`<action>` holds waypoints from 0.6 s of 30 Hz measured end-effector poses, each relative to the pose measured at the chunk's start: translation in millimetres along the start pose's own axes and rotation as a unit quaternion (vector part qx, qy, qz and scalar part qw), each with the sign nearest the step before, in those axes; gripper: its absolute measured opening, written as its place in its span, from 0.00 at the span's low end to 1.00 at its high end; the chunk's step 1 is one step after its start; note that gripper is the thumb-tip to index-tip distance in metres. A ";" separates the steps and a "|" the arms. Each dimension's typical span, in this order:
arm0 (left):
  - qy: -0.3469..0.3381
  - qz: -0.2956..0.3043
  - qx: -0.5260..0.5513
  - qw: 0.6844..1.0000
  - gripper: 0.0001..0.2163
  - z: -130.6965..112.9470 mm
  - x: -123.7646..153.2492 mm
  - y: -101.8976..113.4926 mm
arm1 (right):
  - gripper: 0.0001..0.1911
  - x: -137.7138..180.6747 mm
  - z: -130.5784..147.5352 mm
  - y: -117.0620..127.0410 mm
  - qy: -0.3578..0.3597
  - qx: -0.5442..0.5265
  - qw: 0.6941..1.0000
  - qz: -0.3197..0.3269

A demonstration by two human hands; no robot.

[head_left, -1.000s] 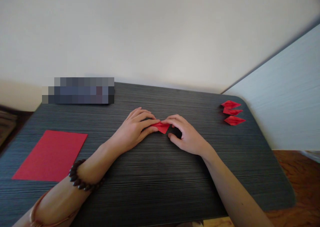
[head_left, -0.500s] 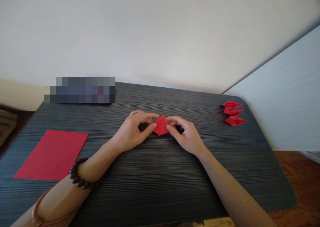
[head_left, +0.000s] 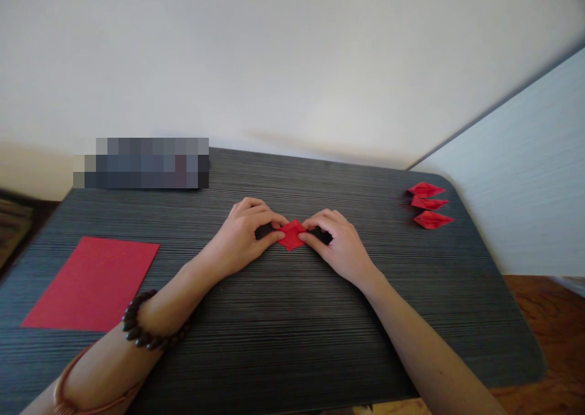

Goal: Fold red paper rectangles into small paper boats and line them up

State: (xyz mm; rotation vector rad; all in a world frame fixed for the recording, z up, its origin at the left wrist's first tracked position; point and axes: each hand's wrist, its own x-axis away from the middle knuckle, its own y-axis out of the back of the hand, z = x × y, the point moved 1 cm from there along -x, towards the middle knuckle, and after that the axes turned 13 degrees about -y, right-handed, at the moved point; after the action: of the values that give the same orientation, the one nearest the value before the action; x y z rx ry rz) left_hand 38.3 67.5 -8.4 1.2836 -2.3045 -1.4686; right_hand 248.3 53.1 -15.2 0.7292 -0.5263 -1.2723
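Near the middle of the table, a small folded red paper point(head_left: 291, 234) in a diamond shape is held between both hands. My left hand point(head_left: 249, 232) pinches its left corner between thumb and fingers. On the other side, my right hand point(head_left: 336, 241) is closed on the right corner, thumb on top. Creases and a folded flap show on the paper's upper face; its underside is hidden.
A flat sheet of red paper point(head_left: 94, 284) lies at the left, partly behind my left forearm. Three folded red paper pieces point(head_left: 433, 220) sit in a column at the right. A blurred-out object point(head_left: 146, 165) stands at the back left of the dark table point(head_left: 274, 342).
The folded paper has become flatter and wider, its top point lower. Both hands still hold it, with the fingers slightly shifted at its side corners. The view has shifted a little.
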 end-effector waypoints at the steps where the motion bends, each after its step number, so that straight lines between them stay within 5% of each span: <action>1: 0.001 0.001 0.002 1.000 0.06 -0.4 -0.3 0.3 | 0.05 0.1 -0.4 0.1 0.007 -0.006 1.000 -0.001; 11: -0.001 -0.006 0.013 1.000 0.04 1.7 0.6 0.4 | 0.06 2.1 0.0 -0.2 0.063 -0.056 0.996 0.000; 18: -0.120 0.022 -0.005 0.993 0.07 6.2 2.6 3.7 | 0.13 2.0 -5.2 1.2 0.105 -0.056 0.993 0.015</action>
State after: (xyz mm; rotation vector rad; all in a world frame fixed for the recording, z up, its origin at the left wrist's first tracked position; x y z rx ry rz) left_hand 31.4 70.6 -9.6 1.1002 -2.4480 -1.7000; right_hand 253.3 52.4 -17.8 0.7480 -0.2923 -1.1713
